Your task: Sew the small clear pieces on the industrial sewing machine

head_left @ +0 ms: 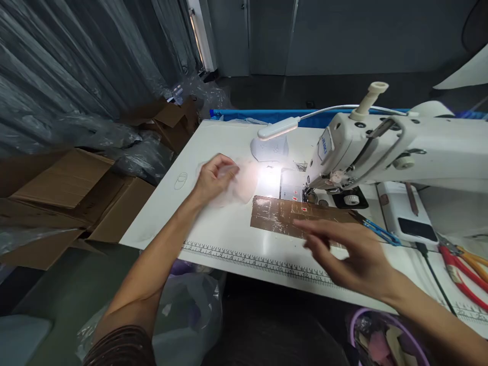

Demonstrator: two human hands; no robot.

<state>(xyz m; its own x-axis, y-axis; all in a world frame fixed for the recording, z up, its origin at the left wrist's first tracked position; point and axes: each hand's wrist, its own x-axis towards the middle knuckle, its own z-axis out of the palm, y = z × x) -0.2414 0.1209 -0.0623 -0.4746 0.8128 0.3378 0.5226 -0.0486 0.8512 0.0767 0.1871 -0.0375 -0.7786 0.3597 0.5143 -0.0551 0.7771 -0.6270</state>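
The left hand [212, 182] pinches sheer cloth [246, 184] over the table [224, 231], left of the sewing machine [343, 147], while the right hand [353, 256], grip loosely open, appears empty; one-sided hold could let the cloth crease.

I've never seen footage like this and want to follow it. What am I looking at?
This single picture comes from a camera on a person's head, looking forward and down. No robot here: the bare arms are the wearer's own. The left hand seems to pinch a pale, sheer piece, though it is blurred there. The right hand, fingers spread and holding nothing visible, is over a brown strip. The big white device is a sewing machine, with a small lamp beside it. On the white table you also see a printed ruler scale and a blue-handled tool.
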